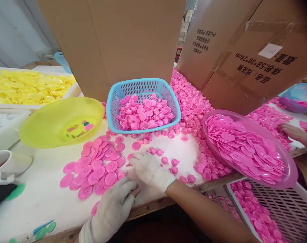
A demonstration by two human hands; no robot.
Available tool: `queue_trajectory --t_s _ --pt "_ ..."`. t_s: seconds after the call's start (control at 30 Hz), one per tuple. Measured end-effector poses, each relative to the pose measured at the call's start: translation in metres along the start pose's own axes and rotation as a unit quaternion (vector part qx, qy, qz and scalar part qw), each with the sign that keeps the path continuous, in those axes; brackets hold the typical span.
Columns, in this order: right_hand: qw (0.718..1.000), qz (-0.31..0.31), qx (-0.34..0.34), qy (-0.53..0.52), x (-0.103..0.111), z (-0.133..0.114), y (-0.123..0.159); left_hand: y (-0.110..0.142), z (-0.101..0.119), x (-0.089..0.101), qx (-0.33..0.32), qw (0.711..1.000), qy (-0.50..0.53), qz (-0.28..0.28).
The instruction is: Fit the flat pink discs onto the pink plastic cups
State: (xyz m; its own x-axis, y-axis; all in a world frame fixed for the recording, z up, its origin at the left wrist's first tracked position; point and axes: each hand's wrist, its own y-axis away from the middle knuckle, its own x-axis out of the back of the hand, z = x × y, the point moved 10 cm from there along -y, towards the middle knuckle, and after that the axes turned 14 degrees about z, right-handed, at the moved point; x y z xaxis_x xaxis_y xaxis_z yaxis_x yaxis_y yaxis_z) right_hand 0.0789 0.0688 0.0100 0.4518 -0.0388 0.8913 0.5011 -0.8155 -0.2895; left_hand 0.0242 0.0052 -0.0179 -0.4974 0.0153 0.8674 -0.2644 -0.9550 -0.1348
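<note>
My left hand [115, 206], in a white glove with a bare fingertip showing, is at the table's front edge. Its fingers are curled together; whatever they may hold is hidden. My right hand [150, 168], also gloved, reaches across to the left, fingers bent down and close together. A pink disc [130, 156] lies by its fingertips, and a pink sliver shows under them. Left of both hands spreads a loose pile of flat pink discs [99, 172]. Small pink cup-shaped pieces [174, 169] are scattered to the right of my right hand.
Behind stands a blue basket [177, 114] of pink cups, with a yellow bowl [37, 126] to its left. A pink bowl [292, 172] of discs overhangs the edge at right. Cardboard boxes [138, 40] rise behind. A mug [17, 162] stands left. Another person's hand [295, 131] is far right.
</note>
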Motion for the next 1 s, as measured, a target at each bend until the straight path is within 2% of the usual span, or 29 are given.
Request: queue_trajectory --t_s 0.13,0.2,0.27,0.33,0.43,0.53,0.6,0.67,0.73,0.83,1.0 --pt "0.983 0.084 -0.134 -0.088 0.037 0.050 0.014 -0.028 0.022 -0.024 -0.041 0.996 -0.078 -0.027" --pt "0.964 0.099 -0.199 -0.147 0.044 0.071 0.026 -0.040 0.029 -0.033 -0.057 0.990 -0.124 -0.043" --pt "0.939 0.078 -0.251 -0.221 0.038 0.081 0.039 -0.046 0.031 -0.036 -0.063 0.986 -0.145 -0.059" --pt "0.900 0.028 -0.310 -0.305 0.020 0.082 0.054 -0.043 0.025 -0.034 -0.055 0.986 -0.135 -0.079" --pt "0.842 -0.039 -0.371 -0.389 -0.008 0.071 0.074 -0.027 0.007 -0.026 -0.013 0.994 -0.056 -0.090" --pt "0.836 -0.062 -0.368 -0.403 -0.025 0.054 0.078 -0.012 -0.021 -0.011 0.097 0.991 0.085 -0.036" --pt "0.845 -0.073 -0.355 -0.394 -0.033 0.044 0.075 -0.003 -0.039 -0.013 0.200 0.962 0.185 -0.025" --pt "0.856 -0.084 -0.345 -0.376 -0.038 0.036 0.069 0.003 -0.045 -0.024 0.271 0.922 0.270 -0.055" --pt "0.870 -0.097 -0.338 -0.346 -0.041 0.031 0.063 0.002 -0.041 -0.035 0.301 0.892 0.325 -0.088" --pt "0.877 -0.119 -0.335 -0.323 -0.045 0.030 0.059 -0.003 -0.040 -0.045 0.317 0.879 0.339 -0.109" --pt "0.833 -0.179 -0.360 -0.379 -0.057 0.028 0.065 -0.004 -0.043 -0.055 0.331 0.869 0.335 -0.153"
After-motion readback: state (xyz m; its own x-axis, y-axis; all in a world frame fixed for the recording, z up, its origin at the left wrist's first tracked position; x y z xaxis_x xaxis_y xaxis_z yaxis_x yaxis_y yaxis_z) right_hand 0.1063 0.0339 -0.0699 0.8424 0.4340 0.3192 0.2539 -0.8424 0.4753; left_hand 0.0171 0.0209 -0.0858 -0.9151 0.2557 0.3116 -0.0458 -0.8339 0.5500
